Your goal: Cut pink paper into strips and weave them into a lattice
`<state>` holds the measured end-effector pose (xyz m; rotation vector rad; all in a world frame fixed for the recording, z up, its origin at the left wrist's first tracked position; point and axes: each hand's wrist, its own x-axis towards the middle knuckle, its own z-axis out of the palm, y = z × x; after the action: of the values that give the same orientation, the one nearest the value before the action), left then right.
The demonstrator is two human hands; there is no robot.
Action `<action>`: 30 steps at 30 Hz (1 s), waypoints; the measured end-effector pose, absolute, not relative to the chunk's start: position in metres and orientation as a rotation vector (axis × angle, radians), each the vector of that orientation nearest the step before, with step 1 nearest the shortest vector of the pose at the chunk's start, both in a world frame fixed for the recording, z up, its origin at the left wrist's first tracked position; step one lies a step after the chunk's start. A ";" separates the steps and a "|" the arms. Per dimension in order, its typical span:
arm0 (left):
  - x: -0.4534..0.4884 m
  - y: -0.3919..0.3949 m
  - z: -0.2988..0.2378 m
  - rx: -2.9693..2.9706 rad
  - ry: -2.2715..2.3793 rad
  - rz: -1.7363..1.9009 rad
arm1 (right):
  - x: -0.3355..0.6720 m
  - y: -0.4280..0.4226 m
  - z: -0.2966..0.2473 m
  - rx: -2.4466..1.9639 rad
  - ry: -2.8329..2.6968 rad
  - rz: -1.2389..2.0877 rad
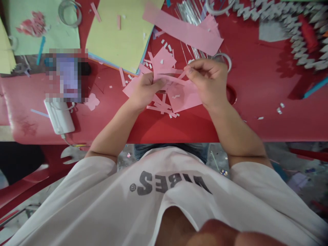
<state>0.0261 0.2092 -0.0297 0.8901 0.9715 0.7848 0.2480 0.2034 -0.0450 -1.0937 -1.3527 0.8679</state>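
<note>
Both my hands meet over a heap of pink paper pieces (184, 99) on the red table (269, 102). My left hand (145, 90) is closed, pinching one end of a thin pink paper strip (173, 79). My right hand (208, 80) is closed too, with thumb and fingers pinched on the other end of the same strip. The strip runs between the two hands, just above the heap. More cut pink strips (160, 107) lie under my left hand.
A yellow paper sheet (120, 32) and a green sheet (51, 30) lie at the back left, a long pink sheet (183, 29) behind my hands. A tape roll (69, 13), a white power bank (59, 118), a blurred phone and a silver paper garland (294, 20) surround them.
</note>
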 end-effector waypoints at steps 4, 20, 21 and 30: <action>0.028 0.207 -0.029 0.771 0.954 0.754 | 0.248 0.201 -0.042 -1.152 -1.397 0.895; 0.036 0.205 -0.050 1.124 0.978 0.840 | 0.236 0.194 -0.049 -1.111 -1.307 0.975; 0.034 0.208 -0.053 1.162 0.963 0.847 | 0.238 0.196 -0.048 -1.124 -1.288 1.010; 0.031 0.210 -0.048 1.185 0.949 0.842 | 0.253 0.203 -0.046 -1.300 -1.326 1.061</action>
<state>0.0306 0.2103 -0.0477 1.1847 0.9491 0.8418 0.2534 0.2035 -0.0457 -1.3004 -1.3256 1.0610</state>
